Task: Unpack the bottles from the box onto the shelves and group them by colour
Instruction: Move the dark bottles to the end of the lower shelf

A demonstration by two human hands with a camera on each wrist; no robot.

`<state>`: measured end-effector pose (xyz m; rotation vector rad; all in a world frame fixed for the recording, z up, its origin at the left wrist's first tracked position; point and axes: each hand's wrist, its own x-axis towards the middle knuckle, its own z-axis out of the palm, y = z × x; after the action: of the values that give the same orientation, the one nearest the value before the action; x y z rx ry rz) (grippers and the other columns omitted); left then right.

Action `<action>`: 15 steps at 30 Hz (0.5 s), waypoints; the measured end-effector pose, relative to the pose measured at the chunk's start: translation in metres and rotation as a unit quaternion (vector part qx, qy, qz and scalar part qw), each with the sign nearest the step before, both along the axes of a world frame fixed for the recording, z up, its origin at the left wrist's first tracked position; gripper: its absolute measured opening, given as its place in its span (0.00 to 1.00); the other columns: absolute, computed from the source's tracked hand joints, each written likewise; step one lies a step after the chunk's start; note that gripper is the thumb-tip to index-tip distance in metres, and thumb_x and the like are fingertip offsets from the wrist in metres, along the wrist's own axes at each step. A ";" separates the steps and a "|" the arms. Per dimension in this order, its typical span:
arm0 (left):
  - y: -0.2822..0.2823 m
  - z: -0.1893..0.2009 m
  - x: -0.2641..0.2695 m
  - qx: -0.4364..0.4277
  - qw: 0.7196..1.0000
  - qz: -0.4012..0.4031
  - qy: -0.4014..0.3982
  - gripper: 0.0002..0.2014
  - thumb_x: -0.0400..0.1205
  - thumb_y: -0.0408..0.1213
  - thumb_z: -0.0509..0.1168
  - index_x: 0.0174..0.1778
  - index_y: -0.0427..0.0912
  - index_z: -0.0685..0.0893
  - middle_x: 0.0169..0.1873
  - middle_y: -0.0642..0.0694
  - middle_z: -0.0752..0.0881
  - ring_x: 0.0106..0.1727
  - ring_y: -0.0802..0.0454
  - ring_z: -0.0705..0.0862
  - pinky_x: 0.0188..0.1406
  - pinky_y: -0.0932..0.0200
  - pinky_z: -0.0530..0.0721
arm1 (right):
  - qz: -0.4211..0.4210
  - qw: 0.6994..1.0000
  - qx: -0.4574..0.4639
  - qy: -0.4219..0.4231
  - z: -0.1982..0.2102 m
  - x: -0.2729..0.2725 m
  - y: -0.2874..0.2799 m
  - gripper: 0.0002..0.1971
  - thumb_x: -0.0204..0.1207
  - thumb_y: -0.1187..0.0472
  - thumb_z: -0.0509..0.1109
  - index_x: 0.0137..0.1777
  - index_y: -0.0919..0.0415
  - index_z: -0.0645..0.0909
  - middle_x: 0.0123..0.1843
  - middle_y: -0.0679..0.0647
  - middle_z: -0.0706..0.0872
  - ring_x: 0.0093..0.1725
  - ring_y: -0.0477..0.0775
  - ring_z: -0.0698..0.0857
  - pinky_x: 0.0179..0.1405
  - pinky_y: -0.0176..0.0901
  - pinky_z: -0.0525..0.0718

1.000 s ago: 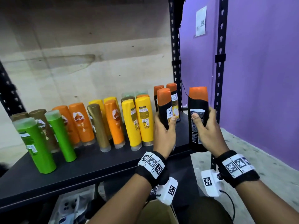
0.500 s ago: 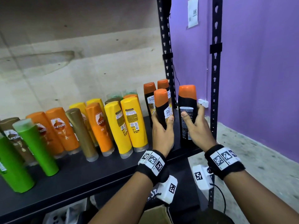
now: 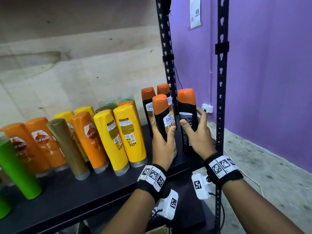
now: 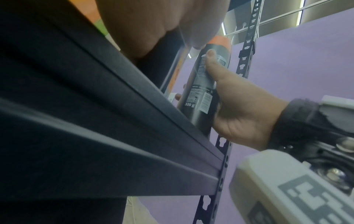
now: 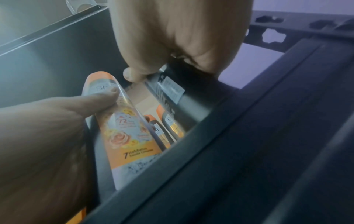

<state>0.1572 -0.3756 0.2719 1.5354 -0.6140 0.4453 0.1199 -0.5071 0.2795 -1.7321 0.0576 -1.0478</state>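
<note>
While each hand wraps a black bottle, fingers curled, bases seemingly on shelf.

- A purple wall on the right carries a white paper sheet and a white socket.
- Speckled grey floor below.
- 2 black slotted uprights.
- Stained beige wall behind.

Looks like a stockroom. Black slotted metal shelving against bare purple wall, rough concrete floor, shampoo bottles in rows.
</note>
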 end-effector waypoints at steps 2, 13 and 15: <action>0.000 -0.002 0.001 -0.002 1.000 -0.002 -0.002 0.31 0.88 0.46 0.66 0.85 0.46 0.63 0.70 0.53 0.84 0.68 0.65 0.82 0.65 0.68 0.81 | 0.027 0.999 0.032 0.004 -0.003 0.002 -0.001 0.17 0.83 0.28 0.57 0.69 0.24 0.65 0.60 0.25 0.86 0.59 0.29 0.86 0.52 0.26 0.79; -0.001 -0.004 0.001 -0.008 1.000 -0.007 -0.002 0.30 0.88 0.46 0.66 0.84 0.46 0.64 0.71 0.54 0.83 0.68 0.67 0.83 0.64 0.69 0.81 | 0.119 0.986 0.100 0.052 -0.006 0.003 -0.003 0.40 0.74 0.17 0.47 0.80 0.37 0.73 0.70 0.19 0.77 0.73 0.19 0.70 0.73 0.20 0.64; 0.000 -0.004 0.001 -0.005 1.000 -0.008 -0.001 0.30 0.88 0.46 0.66 0.84 0.45 0.63 0.71 0.53 0.83 0.68 0.65 0.83 0.66 0.66 0.81 | 0.099 0.990 0.084 0.048 -0.007 0.000 0.000 0.38 0.77 0.21 0.50 0.75 0.43 0.77 0.56 0.12 0.80 0.61 0.11 0.73 0.57 0.09 0.66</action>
<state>0.1585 -0.3759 0.2679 1.5198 -0.6255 0.4369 0.1201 -0.5066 0.2728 -1.5999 0.0330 -0.7908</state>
